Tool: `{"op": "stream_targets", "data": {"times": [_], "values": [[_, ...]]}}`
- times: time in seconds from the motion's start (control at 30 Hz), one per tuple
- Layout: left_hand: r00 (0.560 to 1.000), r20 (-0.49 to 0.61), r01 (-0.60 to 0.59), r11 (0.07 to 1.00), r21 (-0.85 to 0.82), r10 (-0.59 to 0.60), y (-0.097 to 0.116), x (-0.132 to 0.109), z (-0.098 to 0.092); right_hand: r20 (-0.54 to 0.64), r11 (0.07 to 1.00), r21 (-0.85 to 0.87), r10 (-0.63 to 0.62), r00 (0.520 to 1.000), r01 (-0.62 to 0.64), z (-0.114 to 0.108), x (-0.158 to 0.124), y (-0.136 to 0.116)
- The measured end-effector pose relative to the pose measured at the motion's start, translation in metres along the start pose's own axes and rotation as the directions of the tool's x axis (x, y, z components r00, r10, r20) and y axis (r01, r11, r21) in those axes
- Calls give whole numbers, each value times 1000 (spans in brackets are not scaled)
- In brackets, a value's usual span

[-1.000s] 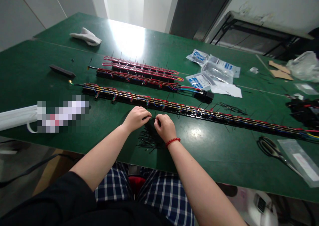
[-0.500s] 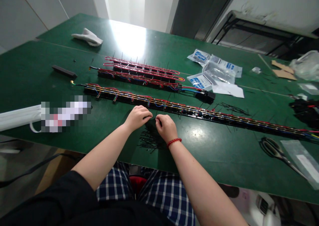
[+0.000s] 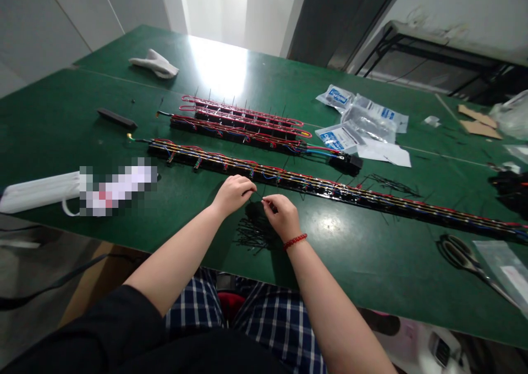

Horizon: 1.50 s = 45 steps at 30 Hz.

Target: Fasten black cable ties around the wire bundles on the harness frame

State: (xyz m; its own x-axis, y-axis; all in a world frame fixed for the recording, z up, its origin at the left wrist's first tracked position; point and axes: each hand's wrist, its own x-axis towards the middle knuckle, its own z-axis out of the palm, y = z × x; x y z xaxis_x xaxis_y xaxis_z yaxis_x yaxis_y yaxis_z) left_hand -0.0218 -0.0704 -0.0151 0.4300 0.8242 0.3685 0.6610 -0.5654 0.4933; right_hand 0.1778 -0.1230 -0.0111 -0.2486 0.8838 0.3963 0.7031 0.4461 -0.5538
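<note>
Left hand (image 3: 233, 194) holding curled, fingers closed, contents hidden; right hand (image 3: 282, 214) pinching thin black cable tie (image 3: 264, 199) between fingertips, just short of wired black strip (image 3: 256, 175) lying along green table (image 3: 371, 275). Loose cable ties (image 3: 253, 235) sitting directly below hands, seemingly keeping supply within easy reach. Scissors (image 3: 457, 254) lying well off right.
</note>
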Motion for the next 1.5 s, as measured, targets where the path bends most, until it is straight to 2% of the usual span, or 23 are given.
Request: {"op": "stream_targets", "data": {"times": [0.2,0.3,0.4,0.57,0.7,0.77,0.9,1.03,1.13,1.27,1.4,1.5], "values": [[999,15,-39,999,-1,39,3,1,0,-44,994,109,11,999,-7,-4,3,-7],[1000,-20,-19,1000,-25,18,3,2,0,-96,980,200,20,995,0,-10,8,-12],[999,-45,14,999,-49,-17,2,3,0,-189,960,278,83,978,-28,-17,16,-16],[997,-64,30,995,-92,-36,1,3,0,-353,918,392,218,910,-68,-15,48,-17],[995,-83,42,995,-88,-50,1,4,-1,-477,896,439,296,828,-68,2,80,-5],[993,-96,58,994,-91,-66,2,5,-1,-505,903,424,302,809,-73,11,89,4],[987,-140,66,989,-130,-85,2,4,-2,-491,911,399,309,815,-106,21,87,20],[966,-240,63,986,-154,-99,5,2,-7,-497,924,352,322,806,-153,18,81,22],[942,-320,64,990,-122,-100,7,9,-15,-500,956,262,255,828,-136,17,80,18],[904,-414,103,994,-37,-109,3,34,-28,-500,987,149,128,856,-60,19,80,15],[892,-438,161,983,86,-108,-12,56,-26,-492,996,84,70,868,-33,20,78,14],[915,-400,123,982,146,-55,-21,58,-16,-483,998,55,37,875,-12,19,77,14]]}}
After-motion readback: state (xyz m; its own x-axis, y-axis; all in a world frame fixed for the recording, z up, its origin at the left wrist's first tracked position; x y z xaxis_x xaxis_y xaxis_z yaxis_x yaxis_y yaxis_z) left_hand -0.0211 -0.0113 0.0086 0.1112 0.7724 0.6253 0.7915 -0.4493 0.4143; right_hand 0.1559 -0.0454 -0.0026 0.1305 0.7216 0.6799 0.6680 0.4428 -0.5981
